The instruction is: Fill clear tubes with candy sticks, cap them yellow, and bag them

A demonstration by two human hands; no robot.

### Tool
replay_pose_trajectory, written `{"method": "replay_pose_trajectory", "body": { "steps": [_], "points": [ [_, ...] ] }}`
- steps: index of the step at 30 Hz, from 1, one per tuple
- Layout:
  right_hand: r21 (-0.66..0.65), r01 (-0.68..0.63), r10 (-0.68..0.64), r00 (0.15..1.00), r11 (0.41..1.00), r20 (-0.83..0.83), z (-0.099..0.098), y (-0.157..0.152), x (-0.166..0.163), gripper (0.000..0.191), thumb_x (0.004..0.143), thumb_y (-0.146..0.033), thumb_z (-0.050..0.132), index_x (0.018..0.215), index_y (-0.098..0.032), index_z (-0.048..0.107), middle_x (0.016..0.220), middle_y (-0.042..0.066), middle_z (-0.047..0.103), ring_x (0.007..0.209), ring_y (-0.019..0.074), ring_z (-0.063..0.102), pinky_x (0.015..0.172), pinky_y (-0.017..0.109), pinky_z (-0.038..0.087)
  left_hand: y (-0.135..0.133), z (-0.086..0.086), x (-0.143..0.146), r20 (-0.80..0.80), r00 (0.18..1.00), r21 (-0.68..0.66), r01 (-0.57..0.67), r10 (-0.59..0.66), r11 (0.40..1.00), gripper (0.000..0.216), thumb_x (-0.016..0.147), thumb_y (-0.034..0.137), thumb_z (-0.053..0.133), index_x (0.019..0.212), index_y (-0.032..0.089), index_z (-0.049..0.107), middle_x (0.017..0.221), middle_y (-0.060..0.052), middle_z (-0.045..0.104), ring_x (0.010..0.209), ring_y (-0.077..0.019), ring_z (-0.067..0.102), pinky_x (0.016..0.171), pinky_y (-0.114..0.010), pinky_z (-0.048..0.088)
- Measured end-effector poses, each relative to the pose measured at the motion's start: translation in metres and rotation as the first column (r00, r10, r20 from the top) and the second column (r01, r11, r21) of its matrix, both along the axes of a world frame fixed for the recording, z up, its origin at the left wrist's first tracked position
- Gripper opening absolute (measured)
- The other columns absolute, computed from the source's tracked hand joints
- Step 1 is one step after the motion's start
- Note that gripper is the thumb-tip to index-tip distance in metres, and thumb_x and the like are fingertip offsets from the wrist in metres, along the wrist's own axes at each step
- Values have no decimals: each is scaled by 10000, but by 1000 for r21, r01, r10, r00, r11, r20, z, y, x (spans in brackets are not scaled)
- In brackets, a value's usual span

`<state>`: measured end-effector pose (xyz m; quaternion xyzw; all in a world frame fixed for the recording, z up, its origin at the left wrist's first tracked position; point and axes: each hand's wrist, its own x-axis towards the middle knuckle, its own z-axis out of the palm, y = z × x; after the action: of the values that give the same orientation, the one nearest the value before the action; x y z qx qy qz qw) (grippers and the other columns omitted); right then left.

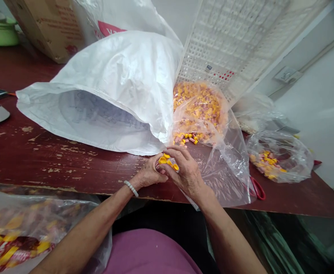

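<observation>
Both my hands meet at the front edge of a worn dark red table [35, 152]. My left hand [148, 174], with a white bead bracelet on its wrist, is cupped shut around several small yellow caps [167, 160] and pink pieces. My right hand [184, 169] curls over the same bunch, fingers pinching the yellow caps from above. Just beyond my hands lies an open clear plastic bag [212, 152] holding a heap of yellow and pink small parts [197, 104].
A big white woven sack [121, 87] lies open-mouthed on the table to the left. A white plastic crate [235, 42] leans behind. A second clear bag of parts [278, 158] sits right, red-handled scissors [258, 188] near the edge, another filled bag [21, 232] at lower left.
</observation>
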<state>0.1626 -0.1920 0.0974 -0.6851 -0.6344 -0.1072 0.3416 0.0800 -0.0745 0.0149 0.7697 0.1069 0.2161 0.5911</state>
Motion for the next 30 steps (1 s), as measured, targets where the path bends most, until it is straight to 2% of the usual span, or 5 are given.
{"method": "replay_pose_trajectory", "body": {
  "steps": [5,11,16,21,30],
  "points": [
    [3,98,-98,991,995,92,-7,-8,-5,293,801,-74,494,1036,-213,601,1137,94,536,1031,220,501,899,410,452,-1,3,-2,24,998,-141,59,-56,988,574,510,45,639,1068,149,550,879,11,582,733,-122,516,647,-213,430],
    [-4,242,-230,928,970,293,-31,-3,-19,335,756,-64,520,1033,-234,598,1236,74,542,1100,270,447,877,441,383,0,0,1,87,994,-168,86,-72,982,465,504,24,640,947,150,577,867,5,582,760,-134,524,653,-213,441],
    [-70,234,-216,954,970,206,-32,-1,-29,436,707,-44,472,1104,-207,549,1247,84,535,1110,255,458,905,424,381,1,3,1,73,997,-187,34,-21,982,396,502,-7,568,871,136,581,739,20,556,649,-102,488,547,-181,421],
    [-72,248,-244,968,966,63,-31,-8,-24,728,634,-68,460,1351,-119,338,1400,139,390,1270,272,354,1031,461,314,1,2,-3,-5,995,-325,95,-103,941,463,523,44,614,972,145,553,682,49,550,464,-53,421,373,-151,349],
    [-210,272,-244,958,939,147,-23,6,-11,582,626,-47,464,1189,-168,545,1282,81,563,1156,287,452,958,481,345,0,5,-2,-19,995,-379,79,-94,922,457,493,64,665,919,155,529,631,67,548,406,-58,430,322,-166,363]
  ]
}}
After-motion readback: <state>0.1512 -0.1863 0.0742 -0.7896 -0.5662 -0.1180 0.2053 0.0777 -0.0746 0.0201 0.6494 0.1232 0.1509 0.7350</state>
